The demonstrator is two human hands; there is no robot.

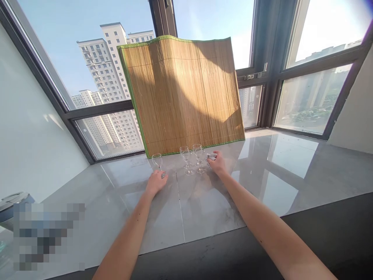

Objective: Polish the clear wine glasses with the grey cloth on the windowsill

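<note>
Grey counter [276, 182] by windows: left hand [155, 181] pinches the wine glass [157, 159] foot; right hand [217, 163] clenches a cloth [211, 156], three glasses [187, 155] just left.

Nothing readable is showing anywhere: no text, label, brand, number or sign. The tan slatted bamboo mat with green edging [186, 93] is bearing no print, the clear stemmed glasses [199, 155] on the pale grey marble surface [262, 171] are carrying no marks, and the pixelated patch [43, 233] at lower left is hiding whatever lies beneath it.

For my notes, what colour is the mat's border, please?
The mat has a green border, clearest in the head view.
</note>
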